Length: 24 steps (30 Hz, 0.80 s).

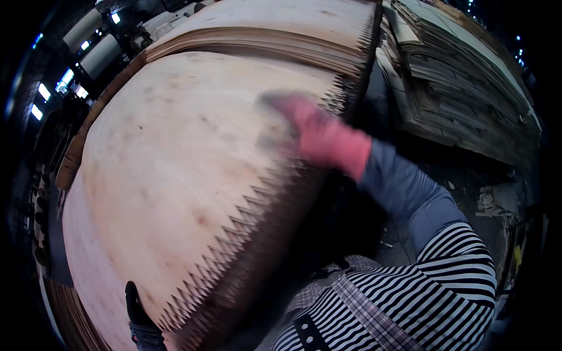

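In the head view, the wood sheet (170, 134) lies before us, its toothed edge (240, 225) toward our body. We judge the step as handling this sheet; the next move calls for control along that edge. Our right hand (325, 131), blurred, is over the edge; our left hand (141, 322) is at the sheet's near corner, thumb extended. We cannot tell either grip. The sheet's surface is pale, brown-spotted. Beyond it lies a sheet pile (257, 44); to its right, in a dim room, a tall stack (468, 88).

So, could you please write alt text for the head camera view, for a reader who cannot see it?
The person's right hand, blurred in a pink glove, is over a large, pale wood-like sheet near its toothed edge; the left hand, in a dark-fingered glove, is at the sheet's near end. More sheets are stacked at upper right.
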Tool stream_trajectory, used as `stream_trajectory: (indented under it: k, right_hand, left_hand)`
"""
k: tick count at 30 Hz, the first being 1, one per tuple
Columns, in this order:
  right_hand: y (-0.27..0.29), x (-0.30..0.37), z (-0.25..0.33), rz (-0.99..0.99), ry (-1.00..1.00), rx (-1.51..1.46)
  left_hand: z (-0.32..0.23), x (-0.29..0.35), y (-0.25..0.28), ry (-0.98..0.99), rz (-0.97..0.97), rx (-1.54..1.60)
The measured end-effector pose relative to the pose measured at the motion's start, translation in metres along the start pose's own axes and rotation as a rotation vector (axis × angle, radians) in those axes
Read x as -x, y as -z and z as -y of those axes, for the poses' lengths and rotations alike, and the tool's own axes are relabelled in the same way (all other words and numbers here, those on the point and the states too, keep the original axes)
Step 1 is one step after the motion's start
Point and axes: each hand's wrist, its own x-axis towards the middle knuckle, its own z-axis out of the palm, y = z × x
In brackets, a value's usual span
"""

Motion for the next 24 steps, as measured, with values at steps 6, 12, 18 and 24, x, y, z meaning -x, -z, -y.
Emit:
stream_trajectory:
  k: [6,12,18,24]
  right_hand:
    - [0.024,-0.021,-0.203,0.276,-0.641,0.12]
    - [0.005,-0.027,-0.165,0.234,-0.633,0.203]
    - [-0.021,-0.048,-0.198,0.184,-0.596,0.223]
    - [-0.016,-0.044,-0.178,0.214,-0.613,0.19]
  left_hand:
    - [0.014,-0.043,0.049,-0.042,-0.013,-0.13]
    - [0.014,-0.038,0.081,-0.138,-0.091,-0.166]
    - [0.009,-0.019,0.09,-0.166,-0.17,-0.175]
    - [0.012,-0.012,0.098,-0.201,-0.214,-0.133]
